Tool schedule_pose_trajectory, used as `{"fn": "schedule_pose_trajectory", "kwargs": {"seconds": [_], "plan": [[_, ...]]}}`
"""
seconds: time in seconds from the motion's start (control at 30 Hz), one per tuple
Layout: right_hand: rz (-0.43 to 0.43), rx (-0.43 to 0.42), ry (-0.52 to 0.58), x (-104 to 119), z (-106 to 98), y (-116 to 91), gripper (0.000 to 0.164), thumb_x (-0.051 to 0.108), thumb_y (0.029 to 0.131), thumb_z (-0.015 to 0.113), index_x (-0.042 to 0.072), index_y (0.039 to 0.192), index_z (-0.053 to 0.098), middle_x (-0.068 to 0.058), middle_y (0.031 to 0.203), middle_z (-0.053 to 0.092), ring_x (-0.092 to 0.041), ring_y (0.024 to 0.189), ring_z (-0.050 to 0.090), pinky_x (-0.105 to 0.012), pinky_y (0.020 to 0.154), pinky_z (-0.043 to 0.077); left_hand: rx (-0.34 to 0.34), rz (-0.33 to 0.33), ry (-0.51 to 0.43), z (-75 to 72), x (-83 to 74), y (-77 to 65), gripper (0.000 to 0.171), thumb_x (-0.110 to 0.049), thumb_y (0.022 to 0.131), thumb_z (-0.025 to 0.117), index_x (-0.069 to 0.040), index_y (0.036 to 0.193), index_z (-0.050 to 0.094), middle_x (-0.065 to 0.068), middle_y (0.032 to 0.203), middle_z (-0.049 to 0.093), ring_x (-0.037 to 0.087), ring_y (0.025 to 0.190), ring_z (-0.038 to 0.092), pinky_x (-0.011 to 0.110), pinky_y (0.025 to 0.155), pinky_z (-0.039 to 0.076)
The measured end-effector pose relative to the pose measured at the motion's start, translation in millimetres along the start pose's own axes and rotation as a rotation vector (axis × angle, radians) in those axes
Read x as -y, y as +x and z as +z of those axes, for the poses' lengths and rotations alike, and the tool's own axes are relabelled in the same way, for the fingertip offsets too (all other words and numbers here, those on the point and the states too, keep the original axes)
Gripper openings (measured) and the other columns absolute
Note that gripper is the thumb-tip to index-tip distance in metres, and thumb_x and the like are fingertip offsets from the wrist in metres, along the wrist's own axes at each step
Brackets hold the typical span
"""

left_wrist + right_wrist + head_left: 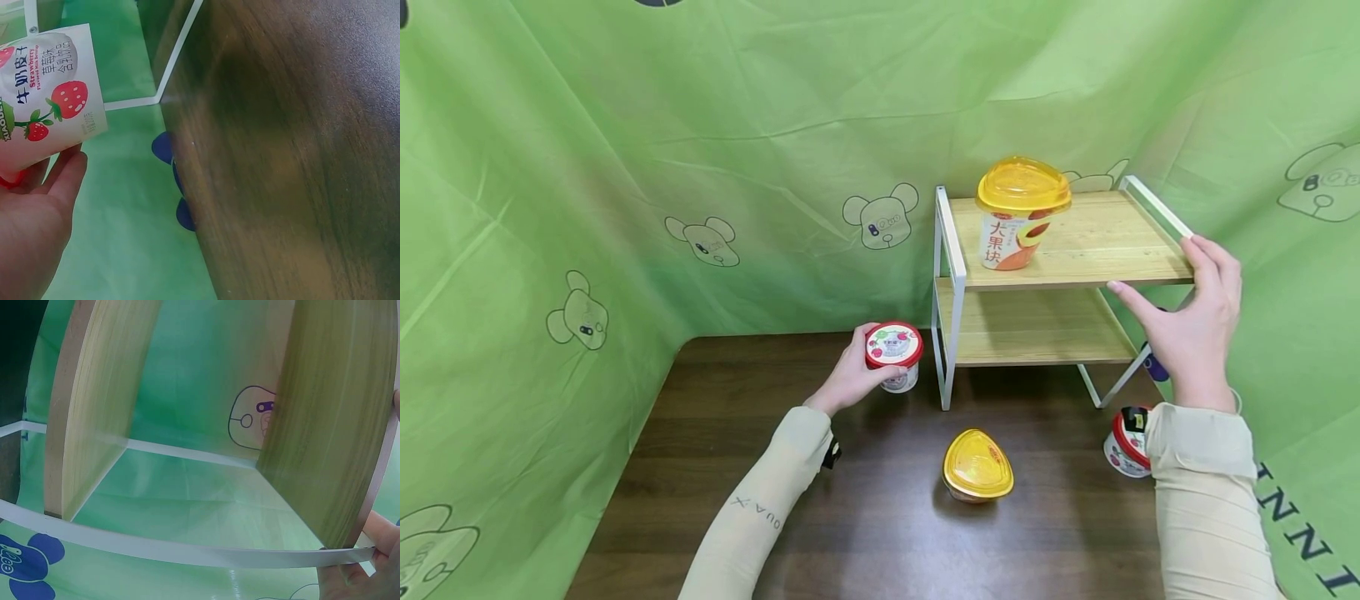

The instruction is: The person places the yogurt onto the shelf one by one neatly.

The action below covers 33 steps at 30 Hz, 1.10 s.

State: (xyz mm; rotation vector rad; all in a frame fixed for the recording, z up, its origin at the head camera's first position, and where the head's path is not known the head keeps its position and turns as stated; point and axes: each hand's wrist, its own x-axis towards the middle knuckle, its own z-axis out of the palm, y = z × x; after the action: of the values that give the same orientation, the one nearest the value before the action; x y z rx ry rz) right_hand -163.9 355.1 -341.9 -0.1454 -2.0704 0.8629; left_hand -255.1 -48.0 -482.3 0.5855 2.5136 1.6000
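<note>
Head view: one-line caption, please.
Left hand grips a red-lidded cup while the right hand holds a two-tier shelf bearing a yellow-lidded cup.

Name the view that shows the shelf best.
Head view: it takes in nearly the whole shelf, both boards included. Right wrist crops the boards close-up; left wrist catches only bits of white frame.

The bench has a dark wood grain, smooth with a soft gloss. The shelf has pale, matt wood-grain boards in a smooth white frame that looks like painted metal. Glossy yellow plastic caps the fruit cup. The strawberry tub is smooth and printed (coated paper or plastic, hard to say). The curtain is creased cloth; the sleeve, matt cloth.
</note>
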Motion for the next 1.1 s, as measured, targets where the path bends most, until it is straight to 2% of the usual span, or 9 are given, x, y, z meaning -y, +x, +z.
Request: {"fn": "schedule_pose_trajectory", "kwargs": {"seconds": [0.3,0.63,1.1], "plan": [[0.003,0.001,-0.004,-5.1,0.8,0.2,0.082,0.018,0.074,0.093,0.008,0.146,0.056,0.004,0.15,0.044,-0.013,0.138,0.036,-0.028,0.111,0.028,0.008,0.018,0.006,2.6,-8.4,-2.6,0.091,-0.034,0.083,0.086,-0.012,0.15,0.029,0.006,0.135,0.052,0.019,0.124,0.05,0.041,0.104,0.046],[-0.008,-0.006,-0.004,-8.7,1.1,0.8,0.082,0.019,0.073,0.093,0.009,0.146,0.056,0.004,0.15,0.045,-0.013,0.138,0.036,-0.028,0.11,0.028,-0.025,0.04,0.011,5.3,-11.2,-4.3,0.094,-0.042,0.072,0.093,-0.02,0.143,0.035,0.001,0.13,0.053,0.019,0.12,0.05,0.042,0.098,0.051],[0.003,0.003,-0.002,-0.6,0.4,-0.2,0.081,0.018,0.075,0.092,0.008,0.146,0.055,0.003,0.151,0.044,-0.013,0.138,0.036,-0.029,0.111,0.027,-0.028,0.066,0.025,7.1,-21.9,-9.9,0.094,-0.045,0.067,0.095,-0.02,0.14,0.04,-0.001,0.127,0.057,0.018,0.115,0.052,0.04,0.094,0.053]]}}
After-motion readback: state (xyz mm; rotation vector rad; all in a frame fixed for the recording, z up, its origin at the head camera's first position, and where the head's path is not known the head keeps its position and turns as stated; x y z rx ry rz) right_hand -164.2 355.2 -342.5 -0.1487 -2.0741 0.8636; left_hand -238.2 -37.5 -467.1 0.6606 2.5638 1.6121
